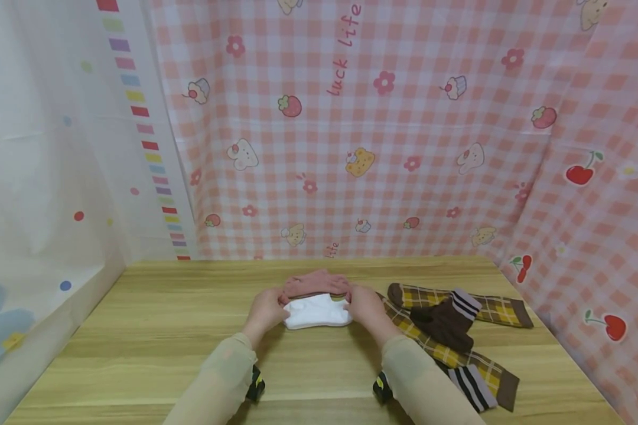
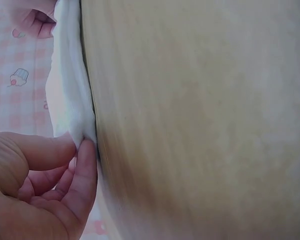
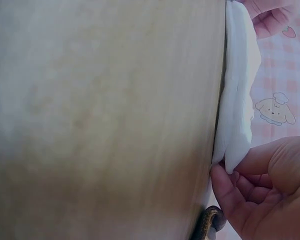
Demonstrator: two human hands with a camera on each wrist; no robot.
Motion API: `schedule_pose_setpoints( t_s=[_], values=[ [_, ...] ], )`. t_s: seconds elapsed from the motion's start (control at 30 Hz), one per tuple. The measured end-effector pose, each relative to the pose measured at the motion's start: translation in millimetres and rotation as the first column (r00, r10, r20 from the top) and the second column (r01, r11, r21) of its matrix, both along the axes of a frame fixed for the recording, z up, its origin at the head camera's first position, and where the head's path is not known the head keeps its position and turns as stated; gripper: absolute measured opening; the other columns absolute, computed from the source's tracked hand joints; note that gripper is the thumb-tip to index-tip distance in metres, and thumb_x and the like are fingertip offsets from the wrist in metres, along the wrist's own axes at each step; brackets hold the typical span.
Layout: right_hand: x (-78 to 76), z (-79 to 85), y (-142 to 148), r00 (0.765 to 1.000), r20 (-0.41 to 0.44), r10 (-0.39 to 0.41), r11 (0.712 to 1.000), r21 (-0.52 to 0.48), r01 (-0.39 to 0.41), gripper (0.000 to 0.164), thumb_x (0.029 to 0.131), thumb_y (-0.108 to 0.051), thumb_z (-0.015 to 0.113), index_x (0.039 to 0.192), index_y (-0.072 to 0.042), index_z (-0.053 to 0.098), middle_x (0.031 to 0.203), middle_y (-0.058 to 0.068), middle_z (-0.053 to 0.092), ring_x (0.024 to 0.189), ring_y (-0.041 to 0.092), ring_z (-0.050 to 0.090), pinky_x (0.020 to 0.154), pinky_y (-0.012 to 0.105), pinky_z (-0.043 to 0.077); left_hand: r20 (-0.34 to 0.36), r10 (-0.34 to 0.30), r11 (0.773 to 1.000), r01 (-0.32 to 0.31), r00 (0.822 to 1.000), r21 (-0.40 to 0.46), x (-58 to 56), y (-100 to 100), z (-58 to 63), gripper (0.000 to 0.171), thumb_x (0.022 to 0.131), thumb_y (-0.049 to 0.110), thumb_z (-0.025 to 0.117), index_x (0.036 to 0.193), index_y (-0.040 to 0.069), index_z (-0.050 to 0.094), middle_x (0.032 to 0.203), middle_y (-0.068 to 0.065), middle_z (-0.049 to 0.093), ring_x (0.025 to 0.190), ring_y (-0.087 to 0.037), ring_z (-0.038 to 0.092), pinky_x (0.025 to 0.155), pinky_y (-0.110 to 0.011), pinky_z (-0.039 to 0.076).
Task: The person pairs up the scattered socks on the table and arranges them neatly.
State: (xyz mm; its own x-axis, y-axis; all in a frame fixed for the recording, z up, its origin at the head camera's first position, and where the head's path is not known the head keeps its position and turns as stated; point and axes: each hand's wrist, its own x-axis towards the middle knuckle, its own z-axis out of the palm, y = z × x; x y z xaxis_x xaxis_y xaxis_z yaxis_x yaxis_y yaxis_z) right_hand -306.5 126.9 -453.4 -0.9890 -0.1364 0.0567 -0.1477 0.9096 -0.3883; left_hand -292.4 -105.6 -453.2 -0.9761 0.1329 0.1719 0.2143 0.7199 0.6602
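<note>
A pair of white socks (image 1: 317, 311), laid one on the other, spans the space between both hands at the middle of the table. At its left end, my left hand (image 1: 266, 310) pinches the fabric between thumb and fingertips; the left wrist view shows this grip closely. The opposite end is pinched by my right hand (image 1: 369, 307), and the right wrist view shows two white layers (image 3: 236, 95) there. Pink socks (image 1: 316, 283) lie just behind the white pair, partly hidden by it and the hands.
Brown-and-yellow plaid socks (image 1: 502, 311) lie spread on the table's right side. A dark brown sock (image 1: 443, 327) with a striped cuff lies across them. Another striped cuff (image 1: 472, 386) sticks out beside my right sleeve. Patterned curtains (image 1: 351, 130) hang behind the wooden table (image 1: 154, 336).
</note>
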Motion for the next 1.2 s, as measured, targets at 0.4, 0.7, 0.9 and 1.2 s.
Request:
schedule_pose_setpoints(
  t_s=[0.4, 0.7, 0.9, 1.2],
  values=[
    [1.9, 0.4, 3, 1.0, 0.006, -0.01, 0.999, 0.039, 0.01, 0.022, 0.086, -0.011, 0.077, 0.075, -0.012, 0.058, 0.072, 0.0, 0.055, 0.069, 0.018, 0.052, 0.068, 0.036, 0.048, 0.01, 0.005, 0.997, -0.004, 1.0, -0.071, -1.0, 0, -1.2, 0.017, 0.067, -0.007, 0.074, 0.079, 0.002, 0.066, 0.069, -0.001, 0.055, 0.069, -0.021, 0.051, 0.069, -0.035, 0.045],
    [3.2, 2.4, 7, 1.0, 0.001, 0.008, 1.0, 0.006, -0.008, 0.007, 0.086, -0.007, 0.075, 0.085, -0.007, 0.068, 0.082, 0.003, 0.065, 0.076, 0.02, 0.059, 0.075, 0.038, 0.051, 0.006, -0.002, 0.999, 0.002, 1.0, -0.047, 0.2, -4, 2.8, 0.015, 0.069, -0.01, 0.069, 0.081, -0.001, 0.068, 0.072, -0.004, 0.06, 0.071, -0.022, 0.055, 0.071, -0.037, 0.048],
    [5.5, 5.6, 9, 1.0, -0.008, 0.023, 0.999, -0.035, -0.023, 0.005, 0.086, -0.006, 0.075, 0.088, -0.005, 0.07, 0.083, 0.004, 0.067, 0.077, 0.02, 0.06, 0.075, 0.038, 0.052, 0.022, 0.028, 0.999, -0.028, 0.999, -0.033, -1.9, -7, 2.5, 0.01, 0.078, -0.006, 0.065, 0.083, 0.0, 0.069, 0.079, -0.006, 0.065, 0.074, -0.021, 0.057, 0.073, -0.037, 0.049],
    [11.5, 16.1, 14, 0.999, 0.027, 0.023, 0.994, -0.111, -0.02, 0.015, 0.087, -0.008, 0.073, 0.098, 0.0, 0.068, 0.081, 0.005, 0.062, 0.076, 0.02, 0.058, 0.073, 0.038, 0.05, 0.037, 0.067, 0.997, -0.066, 0.997, -0.028, 4.4, -8, 10.8, 0.009, 0.088, 0.006, 0.065, 0.094, 0.0, 0.068, 0.083, -0.005, 0.063, 0.078, -0.022, 0.058, 0.074, -0.039, 0.049]
  ],
)
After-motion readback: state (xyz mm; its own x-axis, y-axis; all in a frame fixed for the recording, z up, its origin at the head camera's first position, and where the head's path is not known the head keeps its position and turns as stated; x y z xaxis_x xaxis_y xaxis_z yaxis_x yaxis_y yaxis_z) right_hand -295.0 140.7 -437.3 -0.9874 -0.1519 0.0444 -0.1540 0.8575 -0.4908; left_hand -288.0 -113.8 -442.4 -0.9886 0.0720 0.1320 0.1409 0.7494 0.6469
